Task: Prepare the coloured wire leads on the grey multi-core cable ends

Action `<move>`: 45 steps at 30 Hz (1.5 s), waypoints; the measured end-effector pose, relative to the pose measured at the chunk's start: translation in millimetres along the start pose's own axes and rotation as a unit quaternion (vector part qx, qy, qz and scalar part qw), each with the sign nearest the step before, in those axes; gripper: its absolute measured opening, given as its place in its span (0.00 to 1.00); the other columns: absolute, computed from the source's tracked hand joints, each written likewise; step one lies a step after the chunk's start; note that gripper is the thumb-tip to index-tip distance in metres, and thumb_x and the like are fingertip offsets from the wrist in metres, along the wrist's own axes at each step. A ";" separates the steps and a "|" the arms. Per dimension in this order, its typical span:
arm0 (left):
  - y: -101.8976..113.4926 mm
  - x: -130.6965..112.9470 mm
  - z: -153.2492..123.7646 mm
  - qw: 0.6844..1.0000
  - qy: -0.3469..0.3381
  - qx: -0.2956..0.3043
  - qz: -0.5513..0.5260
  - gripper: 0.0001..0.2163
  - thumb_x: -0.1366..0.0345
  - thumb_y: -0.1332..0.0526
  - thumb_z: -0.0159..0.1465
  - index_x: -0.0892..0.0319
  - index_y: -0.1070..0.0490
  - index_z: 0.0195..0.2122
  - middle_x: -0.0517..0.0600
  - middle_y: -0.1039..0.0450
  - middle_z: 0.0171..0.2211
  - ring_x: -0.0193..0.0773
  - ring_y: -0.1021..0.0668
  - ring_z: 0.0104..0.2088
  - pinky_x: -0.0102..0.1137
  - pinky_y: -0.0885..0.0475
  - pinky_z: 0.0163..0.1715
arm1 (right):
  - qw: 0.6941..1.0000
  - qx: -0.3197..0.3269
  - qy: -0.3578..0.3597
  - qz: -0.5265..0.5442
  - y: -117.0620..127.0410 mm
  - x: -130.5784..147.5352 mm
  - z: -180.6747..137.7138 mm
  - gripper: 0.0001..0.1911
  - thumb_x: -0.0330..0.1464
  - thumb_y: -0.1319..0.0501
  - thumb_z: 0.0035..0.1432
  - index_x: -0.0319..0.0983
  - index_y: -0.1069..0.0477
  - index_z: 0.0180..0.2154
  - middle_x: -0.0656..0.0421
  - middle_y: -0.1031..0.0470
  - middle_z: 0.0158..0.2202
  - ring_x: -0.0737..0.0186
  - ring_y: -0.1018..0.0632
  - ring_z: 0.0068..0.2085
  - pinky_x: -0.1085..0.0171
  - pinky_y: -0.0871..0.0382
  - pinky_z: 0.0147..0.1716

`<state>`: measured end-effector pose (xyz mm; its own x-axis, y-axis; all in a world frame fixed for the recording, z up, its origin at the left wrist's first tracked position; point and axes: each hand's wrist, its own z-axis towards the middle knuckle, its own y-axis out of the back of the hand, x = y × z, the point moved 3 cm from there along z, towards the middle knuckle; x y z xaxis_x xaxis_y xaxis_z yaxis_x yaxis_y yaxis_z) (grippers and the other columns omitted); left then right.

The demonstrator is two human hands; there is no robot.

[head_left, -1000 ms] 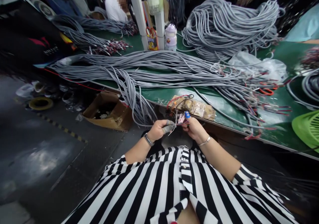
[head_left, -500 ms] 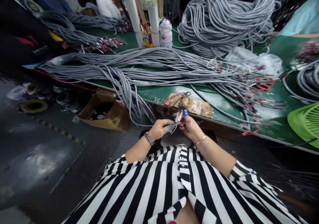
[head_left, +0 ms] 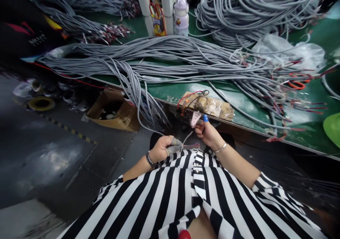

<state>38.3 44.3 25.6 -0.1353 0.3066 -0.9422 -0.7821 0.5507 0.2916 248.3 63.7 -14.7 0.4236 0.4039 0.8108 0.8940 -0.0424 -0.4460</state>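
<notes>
Between the gloved fingertips of my left hand [head_left: 163,148] is the end of a grey cable. Several thin coloured wires [head_left: 191,146] fan out from it to the right, and a pale strand [head_left: 187,140] sticks upward. My right hand [head_left: 208,134] is closed just below the table edge, a blue finger cover [head_left: 205,118] on one tip. Its fingers are at a pinkish-white piece [head_left: 196,119]; whether they grip it I cannot tell. Right behind, a worn board [head_left: 216,108] with red and black leads [head_left: 186,99] lies at the table edge.
Long bundles of grey cable [head_left: 170,49] cover the green table [head_left: 170,92], some hanging over its front edge. Behind are a large cable coil [head_left: 255,12], a bottle [head_left: 181,17] and a plastic bag [head_left: 289,51]. A cardboard box [head_left: 114,109] stands on the floor.
My hands have come apart: the left has moved down and left with the cable end, the right slightly to the right. The view has tilted down.
</notes>
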 end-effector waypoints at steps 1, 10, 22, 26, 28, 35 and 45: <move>3.1 -0.7 -1.5 1.000 -0.007 -0.016 0.011 0.09 0.61 0.36 0.60 0.61 0.21 0.33 0.51 0.26 0.23 0.33 0.27 0.25 0.28 0.32 0.29 | 1.000 0.005 -0.008 0.020 -0.6 0.5 -1.0 0.33 0.63 0.44 0.46 0.39 0.35 0.31 0.61 0.30 0.27 0.76 0.48 0.18 0.70 0.63 0.15; 12.2 -0.9 27.3 0.995 -0.059 -0.080 0.008 0.09 0.61 0.37 0.62 0.63 0.23 0.34 0.50 0.26 0.25 0.31 0.26 0.26 0.26 0.31 0.28 | 0.998 0.053 -0.022 0.041 -20.6 22.8 -6.1 0.28 0.57 0.37 0.46 0.37 0.33 0.29 0.63 0.34 0.22 0.77 0.47 0.17 0.72 0.63 0.15; 0.1 13.5 59.8 0.996 0.018 -0.033 -0.086 0.16 0.53 0.36 0.59 0.65 0.24 0.31 0.50 0.27 0.24 0.31 0.27 0.24 0.26 0.30 0.28 | 0.986 -0.089 0.141 0.006 -15.3 10.2 0.4 0.26 0.55 0.37 0.49 0.39 0.39 0.23 0.69 0.50 0.14 0.76 0.51 0.16 0.71 0.59 0.15; -3.4 17.5 60.9 0.995 0.023 -0.020 -0.096 0.16 0.54 0.35 0.59 0.66 0.24 0.33 0.50 0.27 0.24 0.30 0.27 0.24 0.25 0.31 0.27 | 0.994 -0.042 0.092 0.047 -20.8 9.4 5.7 0.28 0.57 0.37 0.47 0.38 0.36 0.23 0.66 0.41 0.16 0.76 0.46 0.17 0.72 0.57 0.14; -5.4 18.9 62.0 0.994 0.026 -0.008 -0.103 0.16 0.54 0.35 0.58 0.66 0.24 0.33 0.50 0.27 0.24 0.30 0.28 0.24 0.25 0.31 0.26 | 0.995 -0.028 0.061 0.075 -23.1 10.7 7.7 0.28 0.56 0.35 0.45 0.36 0.32 0.26 0.62 0.33 0.20 0.77 0.44 0.17 0.72 0.57 0.13; -9.6 19.0 71.3 0.991 0.049 0.023 -0.119 0.19 0.50 0.36 0.57 0.65 0.26 0.29 0.47 0.31 0.20 0.29 0.32 0.21 0.25 0.35 0.23 | 0.990 -0.048 0.084 0.103 -23.5 14.3 11.2 0.25 0.52 0.31 0.43 0.35 0.28 0.26 0.61 0.31 0.20 0.77 0.43 0.17 0.72 0.58 0.12; -10.3 30.1 75.7 0.988 0.056 0.074 -0.127 0.19 0.50 0.35 0.56 0.66 0.26 0.28 0.48 0.31 0.20 0.29 0.32 0.22 0.25 0.36 0.24 | 0.988 -0.038 0.097 0.115 -28.1 18.4 8.1 0.26 0.52 0.30 0.41 0.35 0.29 0.23 0.65 0.37 0.16 0.78 0.46 0.16 0.72 0.57 0.13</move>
<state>88.3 106.6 6.8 -0.0189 0.0603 -0.9980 -0.7030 0.7090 0.0561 229.8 79.7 9.7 0.6297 0.1942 0.7522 0.7766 -0.1831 -0.6028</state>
